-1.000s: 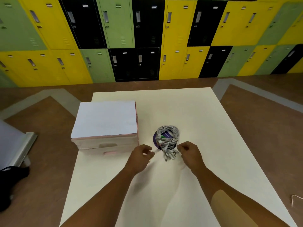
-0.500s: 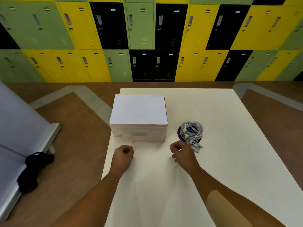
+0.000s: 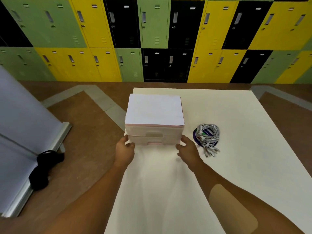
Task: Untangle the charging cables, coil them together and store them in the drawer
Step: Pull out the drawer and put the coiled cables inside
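A small white and pink drawer unit (image 3: 154,125) stands on the cream table (image 3: 236,157), its drawer fronts facing me and shut. To its right lies a coiled bundle of grey charging cables (image 3: 208,135) on a purple disc, plug ends fanned toward me. My left hand (image 3: 125,149) reaches the unit's front left corner, fingers relaxed and touching its lower edge. My right hand (image 3: 187,147) is at the front right corner, fingers spread, touching or nearly touching it. Neither hand holds anything.
The table's left edge runs just beside the drawer unit. A grey board with a metal rail (image 3: 25,132) leans at the left, a black strap (image 3: 45,168) draped over it. Coloured lockers (image 3: 152,39) line the far wall across a brown floor.
Both hands left the cable bundle, moved left with fingers curled, then opened and reached the drawer unit's two front corners. My head turned left. The cables have not moved.
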A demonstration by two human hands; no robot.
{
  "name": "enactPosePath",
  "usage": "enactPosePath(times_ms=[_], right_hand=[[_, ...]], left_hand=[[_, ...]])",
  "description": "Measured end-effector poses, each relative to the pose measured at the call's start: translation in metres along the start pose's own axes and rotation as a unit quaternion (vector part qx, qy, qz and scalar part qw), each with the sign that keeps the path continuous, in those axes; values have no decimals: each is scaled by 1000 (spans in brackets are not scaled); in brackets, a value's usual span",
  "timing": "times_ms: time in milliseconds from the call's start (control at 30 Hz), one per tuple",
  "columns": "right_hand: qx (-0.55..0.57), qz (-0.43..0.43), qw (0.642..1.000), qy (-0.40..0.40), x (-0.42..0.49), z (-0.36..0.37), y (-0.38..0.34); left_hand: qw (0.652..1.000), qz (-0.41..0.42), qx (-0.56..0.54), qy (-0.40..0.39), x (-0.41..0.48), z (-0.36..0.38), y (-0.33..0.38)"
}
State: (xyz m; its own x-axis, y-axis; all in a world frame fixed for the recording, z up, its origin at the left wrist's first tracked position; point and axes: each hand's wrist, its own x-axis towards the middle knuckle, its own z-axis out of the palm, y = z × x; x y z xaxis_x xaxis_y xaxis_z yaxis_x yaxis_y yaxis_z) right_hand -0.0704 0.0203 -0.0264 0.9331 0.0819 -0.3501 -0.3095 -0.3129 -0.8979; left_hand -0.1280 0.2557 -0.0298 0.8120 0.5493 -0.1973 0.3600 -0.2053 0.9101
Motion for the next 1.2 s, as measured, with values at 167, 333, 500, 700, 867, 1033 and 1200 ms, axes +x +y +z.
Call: enactPosePath(times_ms=[167,333,500,700,867,1033,1200], right_hand=[[-12,-2,999,49,-1,-4,11],[-32,-3,999,43,0,-10,18],[-56,-7,997,45,1,-16,19],[-74,-2,997,33,-14,-15,29],[-122,19,991,51,-27,-17,35],[-160,25,986,41,-37,-18,40],[-157,27,987,17,-38,-20,42]], left_hand=[[998,-28,-2,49,3,-9,-6],[999,-33,32,14,1,-16,-11],[998,-46,52,7,0,-19,-14],[995,-69,68,6,-6,-25,-18],[989,-63,129,-25,-15,-28,-16],[982,-65,167,-56,-19,-33,-24],[978,-70,186,-57,-23,-36,-21]])
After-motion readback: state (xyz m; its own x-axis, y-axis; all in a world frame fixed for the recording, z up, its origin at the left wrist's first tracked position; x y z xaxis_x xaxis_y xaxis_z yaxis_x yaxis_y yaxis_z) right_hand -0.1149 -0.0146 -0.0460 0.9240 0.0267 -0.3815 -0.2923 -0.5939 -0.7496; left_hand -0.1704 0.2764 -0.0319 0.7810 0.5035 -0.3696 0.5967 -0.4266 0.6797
